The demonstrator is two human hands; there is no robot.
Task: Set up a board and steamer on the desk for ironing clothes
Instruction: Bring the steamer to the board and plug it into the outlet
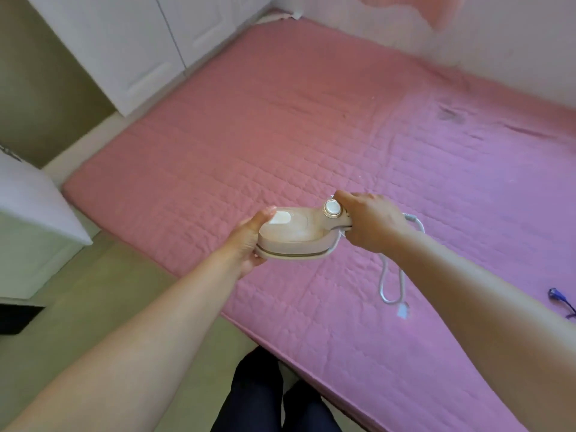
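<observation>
A small beige steamer (296,235) with a round white dial is held in the air above the edge of a pink quilted mattress (280,135). My left hand (249,241) grips its front end, thumb on top. My right hand (371,222) is wrapped around its handle at the rear. A white power cord (391,275) hangs from the handle in a loop, with its plug (403,311) dangling just over the mattress. No board is in view.
White cabinet doors (131,48) stand at the mattress's far left. A white piece of furniture (28,213) sits at the left on the beige floor (103,294). A blue cable (561,302) lies at the right edge. My dark trousers (271,400) show below.
</observation>
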